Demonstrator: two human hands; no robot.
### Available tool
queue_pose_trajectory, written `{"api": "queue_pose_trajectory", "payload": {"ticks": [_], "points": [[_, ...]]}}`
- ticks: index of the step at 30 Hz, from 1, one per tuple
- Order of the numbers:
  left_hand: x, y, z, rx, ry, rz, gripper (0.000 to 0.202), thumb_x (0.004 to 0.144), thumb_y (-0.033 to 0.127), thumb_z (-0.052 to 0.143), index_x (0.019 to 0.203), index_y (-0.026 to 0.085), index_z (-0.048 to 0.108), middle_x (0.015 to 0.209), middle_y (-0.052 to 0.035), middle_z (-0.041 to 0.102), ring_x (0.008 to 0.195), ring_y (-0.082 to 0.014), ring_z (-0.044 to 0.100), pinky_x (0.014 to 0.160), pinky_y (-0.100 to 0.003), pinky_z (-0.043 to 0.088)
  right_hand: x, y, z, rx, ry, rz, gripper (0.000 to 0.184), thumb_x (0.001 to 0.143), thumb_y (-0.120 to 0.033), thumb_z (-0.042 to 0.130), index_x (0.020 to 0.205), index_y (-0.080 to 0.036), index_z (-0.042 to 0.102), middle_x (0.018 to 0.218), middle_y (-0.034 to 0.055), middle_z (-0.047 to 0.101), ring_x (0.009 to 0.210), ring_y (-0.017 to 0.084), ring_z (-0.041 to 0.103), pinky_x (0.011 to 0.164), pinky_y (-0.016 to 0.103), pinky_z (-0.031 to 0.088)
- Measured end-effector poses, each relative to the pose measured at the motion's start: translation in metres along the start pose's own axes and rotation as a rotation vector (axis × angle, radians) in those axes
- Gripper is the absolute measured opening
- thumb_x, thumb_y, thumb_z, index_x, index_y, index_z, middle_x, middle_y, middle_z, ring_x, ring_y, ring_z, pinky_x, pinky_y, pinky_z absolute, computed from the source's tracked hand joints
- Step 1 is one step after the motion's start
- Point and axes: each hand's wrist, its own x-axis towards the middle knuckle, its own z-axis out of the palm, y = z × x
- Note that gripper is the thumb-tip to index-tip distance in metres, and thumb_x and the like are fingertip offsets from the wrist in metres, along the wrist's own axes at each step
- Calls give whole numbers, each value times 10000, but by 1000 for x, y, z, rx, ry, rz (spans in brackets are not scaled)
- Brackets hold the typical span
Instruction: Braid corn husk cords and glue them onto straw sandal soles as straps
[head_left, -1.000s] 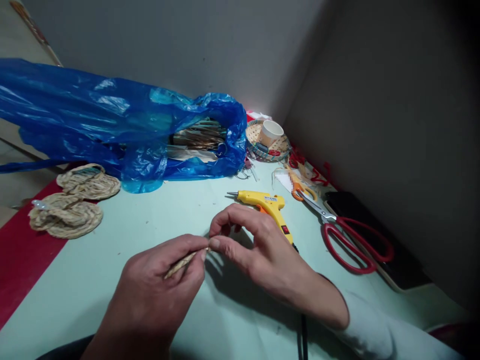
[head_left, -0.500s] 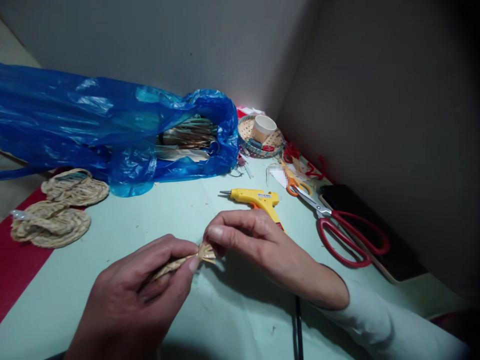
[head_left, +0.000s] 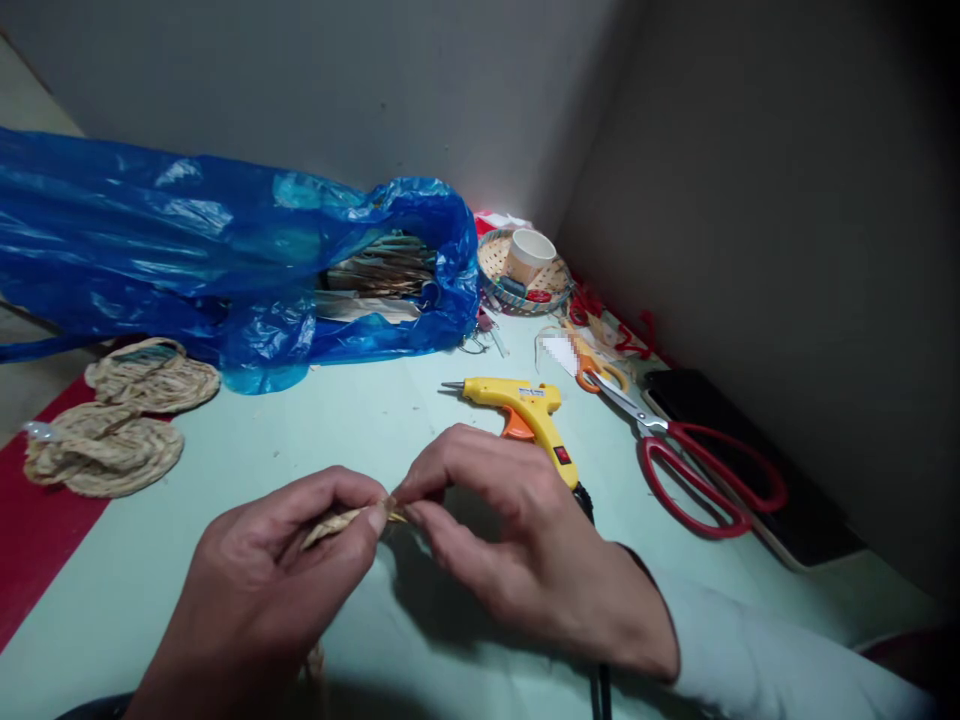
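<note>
A braided straw cord (head_left: 330, 526) is pinched between the thumb and fingers of my left hand (head_left: 281, 570). Its frayed tip points right, toward my right hand (head_left: 499, 535). The fingers of that hand close in a pinch on the loose strands at the cord's end, and they partly hide it. Part of the cord is covered by my left palm, and a bit of straw shows below the wrist. Just beyond my right hand lies a yellow glue gun (head_left: 529, 400) with an orange trigger, its nozzle facing left.
Two coils of braided straw cord (head_left: 105, 450) lie at the left. Behind them stretches a blue plastic bag (head_left: 225, 250) holding dried strips. A woven basket (head_left: 491, 265) with a white cup (head_left: 531, 255) stands at the back. Red-handled scissors (head_left: 690, 480) rest against a dark phone (head_left: 795, 520) at the right.
My right hand has turned and shifted slightly down and left, its thumb and fingers now pinching at the cord's tip. More of the glue gun is uncovered.
</note>
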Motion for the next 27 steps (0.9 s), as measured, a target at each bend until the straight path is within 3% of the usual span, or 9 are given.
{"api": "queue_pose_trajectory", "payload": {"ticks": [4,8,12,15,19,23,27], "points": [[7,-7,-4,-118,-136,-55,172,674,419,696,611,259,699,605,41,630,585,-127,465,511,-207,334,-5,11,0,-340,-50,-369,204,891,-83,493,973,-121,676,930,97,710,784,188,570,702,322,454],[12,-14,-7,-226,-233,-126,195,684,423,737,652,235,697,586,42,586,564,-112,414,499,-186,318,-5,16,-2,-423,-140,-454,226,869,-121,477,974,-122,676,909,98,715,745,196,581,663,325,443],[10,-16,-7,-246,-253,-143,204,698,449,763,758,260,718,637,45,637,619,-141,499,535,-197,395,-3,10,-4,-217,-168,-305,232,904,-161,440,918,-119,667,844,91,702,735,179,603,694,302,458],[4,-13,-4,-122,-155,-49,161,694,442,747,734,288,724,647,59,680,645,-150,573,558,-195,430,-1,5,-5,-65,-131,-82,243,1000,-221,478,867,-120,655,763,39,660,695,125,581,674,234,436],[-2,-12,-2,31,-24,77,120,695,446,700,687,328,725,676,93,722,610,-129,605,564,-175,454,1,2,-8,42,-157,119,171,974,-270,586,867,-139,612,717,-32,586,642,83,517,617,195,385],[-1,-13,-3,68,-70,159,102,732,434,676,696,350,720,717,100,722,742,-143,635,609,-167,441,1,-1,-11,-57,-311,190,173,1011,-266,500,923,-166,610,761,-30,594,678,98,524,669,229,372],[2,-13,-3,48,-161,164,124,777,463,657,738,354,704,758,93,706,801,-149,612,625,-177,424,0,-3,-10,-123,-286,164,189,986,-231,503,830,-166,586,716,-36,552,646,96,479,644,233,347]]}}
